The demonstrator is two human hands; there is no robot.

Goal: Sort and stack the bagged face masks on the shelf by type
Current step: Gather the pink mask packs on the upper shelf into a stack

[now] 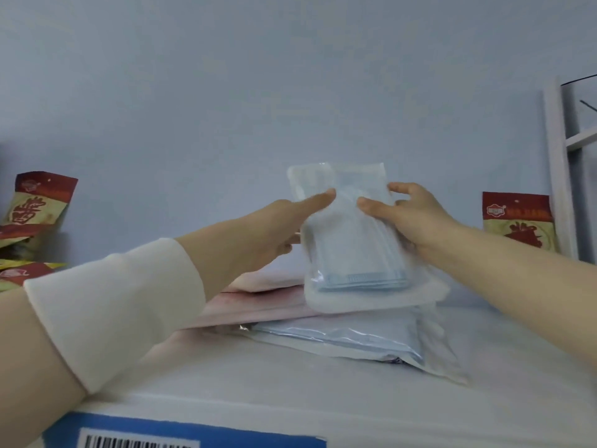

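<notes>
A clear plastic bag of pale blue face masks stood tilted upright above a pile of other bagged masks on the white shelf, held between both hands. The left hand, reaching out of a cream knitted sleeve, pinched the bag's left edge, thumb flat on the front and the other fingers behind it. The right hand gripped the right edge, thumb on the front and fingers curled round the side. The bag's lower edge met a flat white packet that topped the pile. Under that lay a pale pink bagged pack and a flat clear bag of blue masks. Red and yellow printed pouches stood well apart at the far left and far right against the wall. A blue barcode label sat on the shelf's front edge.
</notes>
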